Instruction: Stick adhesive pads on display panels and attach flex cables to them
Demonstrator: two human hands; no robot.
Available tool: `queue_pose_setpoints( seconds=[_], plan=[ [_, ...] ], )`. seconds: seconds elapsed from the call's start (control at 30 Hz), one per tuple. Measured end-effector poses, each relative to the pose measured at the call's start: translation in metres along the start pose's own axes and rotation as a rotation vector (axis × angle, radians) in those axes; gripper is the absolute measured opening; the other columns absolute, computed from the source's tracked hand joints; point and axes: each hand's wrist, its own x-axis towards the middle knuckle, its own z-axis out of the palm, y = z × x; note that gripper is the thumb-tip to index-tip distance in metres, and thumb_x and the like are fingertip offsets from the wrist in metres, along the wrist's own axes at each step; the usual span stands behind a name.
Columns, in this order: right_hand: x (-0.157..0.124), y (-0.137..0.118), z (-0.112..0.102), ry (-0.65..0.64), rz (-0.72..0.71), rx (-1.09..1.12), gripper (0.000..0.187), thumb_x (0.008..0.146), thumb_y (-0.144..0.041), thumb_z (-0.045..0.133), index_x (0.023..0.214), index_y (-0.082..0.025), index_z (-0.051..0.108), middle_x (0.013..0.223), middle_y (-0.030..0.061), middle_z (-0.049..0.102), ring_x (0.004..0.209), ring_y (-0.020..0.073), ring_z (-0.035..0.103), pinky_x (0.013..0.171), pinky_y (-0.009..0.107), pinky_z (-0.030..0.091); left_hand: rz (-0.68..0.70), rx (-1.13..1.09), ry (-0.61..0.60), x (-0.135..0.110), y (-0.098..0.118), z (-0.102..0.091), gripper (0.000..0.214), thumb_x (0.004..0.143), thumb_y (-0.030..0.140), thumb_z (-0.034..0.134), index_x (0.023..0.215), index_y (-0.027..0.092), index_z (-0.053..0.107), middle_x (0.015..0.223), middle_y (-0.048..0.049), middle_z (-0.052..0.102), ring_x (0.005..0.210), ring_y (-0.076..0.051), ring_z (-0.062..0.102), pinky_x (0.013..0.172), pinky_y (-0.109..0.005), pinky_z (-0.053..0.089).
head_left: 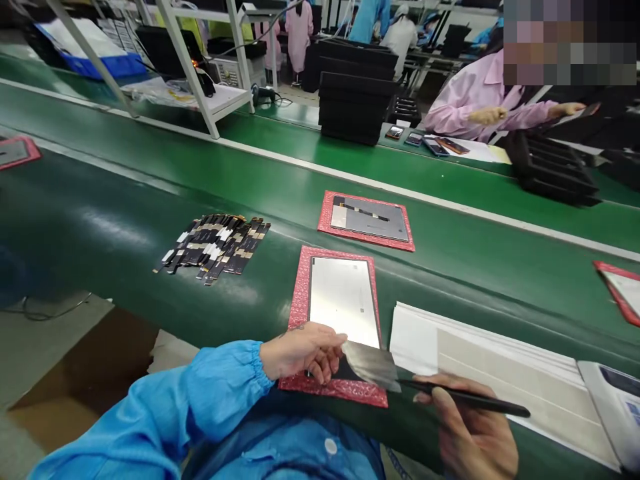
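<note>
A shiny rectangular panel [344,299] lies in a red tray [299,293] at the near edge of the green belt. My left hand [303,350], in a blue sleeve, rests on the tray's near end and pinches a thin translucent film [370,363] peeling off the panel. My right hand [475,433] is closed around black tweezers [470,399], whose tip meets the film's lower corner. A second red tray with a grey panel [367,220] lies farther up the belt.
A fan of dark flex cable strips [215,245] lies left of the trays. A stack of white sheets [500,367] sits right of my hands. Across the belt [100,220] a person in pink works among black trays [553,167] and phones [435,143].
</note>
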Motion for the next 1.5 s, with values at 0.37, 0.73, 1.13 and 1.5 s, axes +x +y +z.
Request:
queue_pose_setpoints(
  seconds=[0.37, 0.73, 1.13, 1.5],
  plan=[
    [0.014, 0.025, -0.005, -0.032, 0.028, -0.09, 0.027, 0.067, -0.043, 0.08, 0.08, -0.025, 0.064, 0.065, 0.0034, 0.068, 0.055, 0.0201, 0.064, 0.056, 0.035, 0.056, 0.343, 0.022, 0.185, -0.002, -0.026, 0.005, 0.045, 0.056, 0.047, 0.082, 0.067, 0.016, 0.051, 0.058, 0.0035, 0.056, 0.056, -0.011, 0.056, 0.054, -0.023, 0.048],
    [0.015, 0.054, -0.009, -0.093, 0.15, -0.075, 0.034, 0.071, -0.05, 0.077, 0.084, -0.024, 0.059, 0.071, -0.0001, 0.07, 0.06, 0.0167, 0.065, 0.06, 0.031, 0.056, 0.484, 0.403, 0.437, -0.005, -0.049, 0.014, 0.056, 0.077, 0.027, 0.064, 0.129, 0.017, 0.046, 0.067, 0.0048, 0.056, 0.056, -0.01, 0.05, 0.055, -0.022, 0.04],
    [0.009, 0.069, -0.011, -0.131, 0.163, -0.067, 0.028, 0.078, -0.047, 0.07, 0.086, -0.022, 0.062, 0.076, 0.0027, 0.07, 0.066, 0.0182, 0.068, 0.063, 0.031, 0.058, 0.664, 0.995, 0.536, -0.002, -0.061, 0.012, 0.038, 0.09, 0.024, 0.047, 0.128, 0.021, 0.05, 0.066, 0.006, 0.055, 0.053, -0.008, 0.051, 0.053, -0.018, 0.043],
    [0.009, 0.061, -0.012, -0.126, 0.173, -0.122, 0.028, 0.077, -0.048, 0.07, 0.084, -0.022, 0.063, 0.078, 0.0025, 0.069, 0.064, 0.0187, 0.068, 0.06, 0.031, 0.057, 0.658, 1.164, 0.585, -0.002, -0.064, 0.013, 0.034, 0.091, 0.025, 0.049, 0.125, 0.022, 0.051, 0.071, 0.0043, 0.059, 0.051, -0.008, 0.053, 0.053, -0.019, 0.046]
  ],
)
